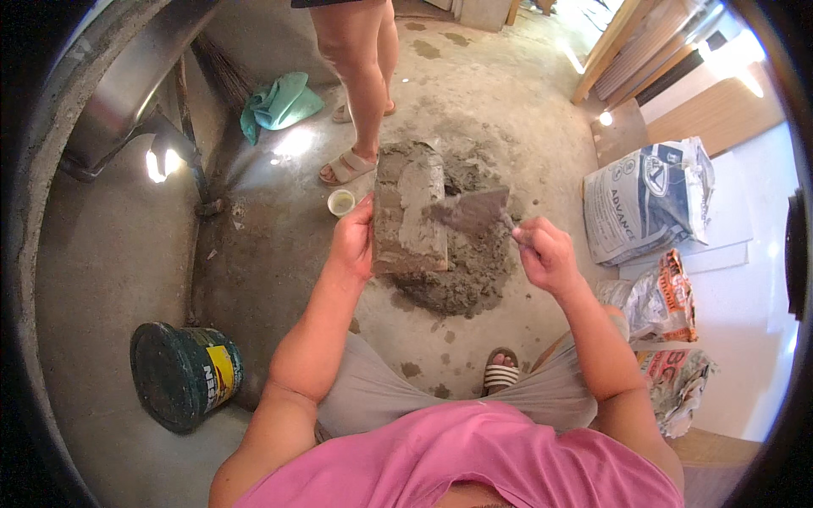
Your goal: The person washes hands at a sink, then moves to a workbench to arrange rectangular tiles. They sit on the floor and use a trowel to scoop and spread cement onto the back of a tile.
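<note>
A rectangular board [391, 254] smeared with grey mortar is gripped at its left edge by my left hand [354, 233], fingers hidden beneath it. On its right part lies a thick layer of wet mortar [421, 199]. My right hand [546, 252] is closed round the handle of a pointing trowel [478, 210]. The trowel's blade is dark with mortar, and its tip reaches the board's right edge; whether it touches I cannot tell. Below both tools a heap of wet mortar [461, 286] spreads over the concrete floor, partly covered by the board.
Another person's legs [354, 76] in sandals stand just beyond the board. A small cup [340, 202] sits left of it. A dark bucket [186, 372] is at lower left, a green cloth [284, 102] by the wall. Cement bags [644, 203] line the right side.
</note>
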`<state>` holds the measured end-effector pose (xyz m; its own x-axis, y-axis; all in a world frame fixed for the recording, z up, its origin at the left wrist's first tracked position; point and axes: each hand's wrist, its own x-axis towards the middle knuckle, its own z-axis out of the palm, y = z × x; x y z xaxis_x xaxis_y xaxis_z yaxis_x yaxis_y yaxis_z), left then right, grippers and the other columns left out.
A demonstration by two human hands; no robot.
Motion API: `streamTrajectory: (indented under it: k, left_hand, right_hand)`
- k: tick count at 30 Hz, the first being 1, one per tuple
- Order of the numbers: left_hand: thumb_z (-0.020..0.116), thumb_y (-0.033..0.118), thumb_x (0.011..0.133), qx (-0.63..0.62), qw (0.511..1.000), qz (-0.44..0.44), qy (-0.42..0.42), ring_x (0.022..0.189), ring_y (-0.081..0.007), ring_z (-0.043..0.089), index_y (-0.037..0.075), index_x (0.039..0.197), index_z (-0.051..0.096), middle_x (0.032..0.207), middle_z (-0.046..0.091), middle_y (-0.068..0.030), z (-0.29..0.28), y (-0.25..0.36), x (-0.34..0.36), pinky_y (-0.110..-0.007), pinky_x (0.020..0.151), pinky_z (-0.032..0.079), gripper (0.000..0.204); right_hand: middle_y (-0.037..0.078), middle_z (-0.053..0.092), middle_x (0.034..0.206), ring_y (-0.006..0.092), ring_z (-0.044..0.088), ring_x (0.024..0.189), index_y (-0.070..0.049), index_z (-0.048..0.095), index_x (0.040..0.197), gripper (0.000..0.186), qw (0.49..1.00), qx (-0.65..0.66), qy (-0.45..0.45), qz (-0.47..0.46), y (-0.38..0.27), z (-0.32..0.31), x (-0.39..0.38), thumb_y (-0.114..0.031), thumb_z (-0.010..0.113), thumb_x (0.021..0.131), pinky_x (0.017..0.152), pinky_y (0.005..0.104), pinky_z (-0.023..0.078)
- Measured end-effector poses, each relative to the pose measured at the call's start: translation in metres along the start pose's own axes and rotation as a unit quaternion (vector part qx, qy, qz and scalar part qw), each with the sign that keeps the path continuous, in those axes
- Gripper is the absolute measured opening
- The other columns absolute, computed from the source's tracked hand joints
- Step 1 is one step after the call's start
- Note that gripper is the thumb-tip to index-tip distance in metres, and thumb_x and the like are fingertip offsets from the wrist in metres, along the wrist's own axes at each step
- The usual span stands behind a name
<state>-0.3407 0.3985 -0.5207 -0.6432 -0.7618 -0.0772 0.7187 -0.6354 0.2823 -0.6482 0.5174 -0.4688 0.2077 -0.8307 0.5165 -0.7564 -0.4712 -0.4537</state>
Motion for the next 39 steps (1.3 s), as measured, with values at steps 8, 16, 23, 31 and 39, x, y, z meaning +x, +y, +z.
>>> streamTrajectory:
  k: [8,16,23,31,39]
  left_hand:
    - [0.036,0.015,0.104,-0.019,0.998,-0.022,-0.053,0.119,-0.0287,0.062,0.0,0.14,0.045,0.133,0.059,-0.0171,0.011,-0.008,-0.013,-0.046,0.102,0.052,0.04]
    - [0.037,0.015,0.104,-0.063,0.998,-0.004,-0.018,0.117,-0.0301,0.063,0.0,0.138,0.046,0.13,0.06,-0.0189,0.007,-0.008,-0.008,-0.046,0.1,0.053,0.038]
    - [0.038,0.013,0.104,-0.035,0.998,-0.007,-0.056,0.114,-0.0292,0.064,-0.001,0.137,0.047,0.129,0.06,-0.0183,0.018,-0.005,-0.012,-0.045,0.099,0.054,0.037]
    - [0.038,0.007,0.102,0.125,0.99,-0.018,0.055,0.116,-0.0251,0.062,-0.006,0.141,0.04,0.131,0.059,-0.0166,0.026,-0.015,-0.021,-0.04,0.101,0.051,0.041]
    - [0.045,0.008,0.101,0.088,0.995,-0.039,0.037,0.111,-0.0231,0.066,-0.004,0.14,0.045,0.129,0.063,-0.0149,0.009,-0.026,-0.033,-0.039,0.099,0.053,0.041]
  right_hand:
    - [0.017,0.063,0.089,0.0301,0.062,0.079,0.002,0.062,0.097,0.017,0.987,-0.041,0.122,0.097,0.044,0.017,0.03,0.007,0.058,0.081,0.07,0.0338,0.049]
    - [0.018,0.062,0.094,0.0334,0.062,0.079,0.0,0.062,0.103,0.022,0.989,0.008,0.094,0.116,-0.064,0.02,-0.062,0.005,0.063,0.081,0.068,0.0376,0.051]
    - [0.018,0.062,0.098,0.0332,0.063,0.08,0.0,0.062,0.105,0.024,0.984,0.018,0.142,0.105,-0.056,0.053,-0.044,0.006,0.062,0.082,0.071,0.0365,0.051]
    - [0.01,0.066,0.088,0.0152,0.063,0.079,0.0,0.064,0.102,0.016,0.97,-0.002,0.07,0.233,0.05,-0.002,0.023,0.0,0.062,0.085,0.073,0.0312,0.05]
    - [0.015,0.068,0.096,0.0264,0.068,0.088,0.003,0.063,0.098,0.02,0.998,-0.022,0.021,0.052,0.023,-0.062,0.029,0.008,0.06,0.079,0.079,0.0317,0.052]
